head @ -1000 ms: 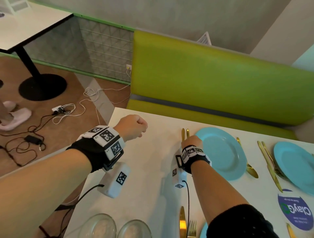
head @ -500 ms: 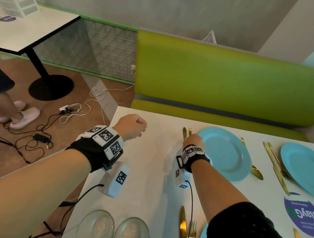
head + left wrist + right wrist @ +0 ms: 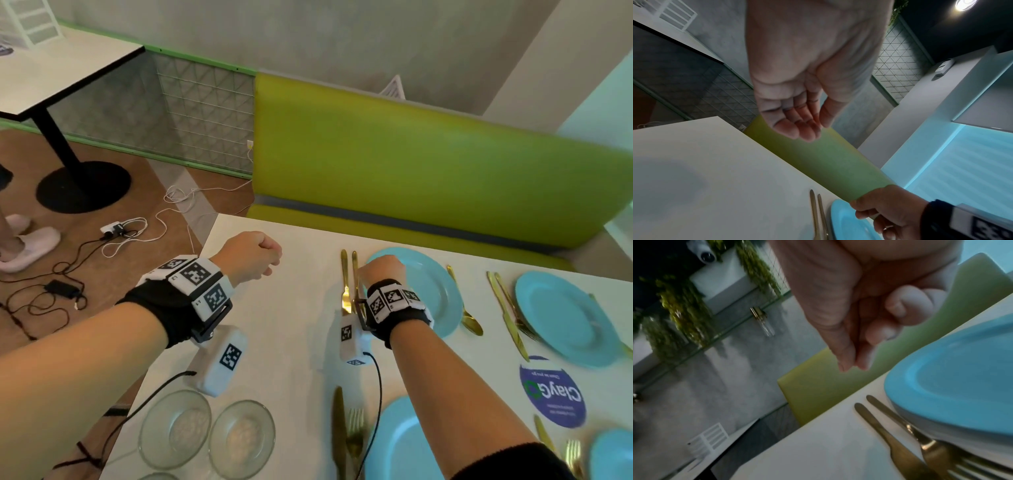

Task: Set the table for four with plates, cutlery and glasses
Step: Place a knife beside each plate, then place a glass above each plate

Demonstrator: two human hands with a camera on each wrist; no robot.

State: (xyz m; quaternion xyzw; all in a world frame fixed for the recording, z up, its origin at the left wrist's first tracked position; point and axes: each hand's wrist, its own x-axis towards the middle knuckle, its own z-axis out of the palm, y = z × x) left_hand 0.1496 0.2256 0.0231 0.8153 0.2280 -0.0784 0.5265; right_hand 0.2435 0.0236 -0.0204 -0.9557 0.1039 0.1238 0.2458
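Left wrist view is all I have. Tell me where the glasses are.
Observer: At least two glasses stand together at the table's near left edge, beside no plate.
Operator: Report what the right hand holds.
Observer: Nothing. The right wrist view shows the right hand empty, fingers curled.
Operator: Count the plates.
Observer: Four blue plates show in the head view, the near two cut off by the frame.

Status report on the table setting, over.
Left hand empty, curled, above table. Right hand empty by far-left plate, knife and fork lying beside it. Glasses unplaced.
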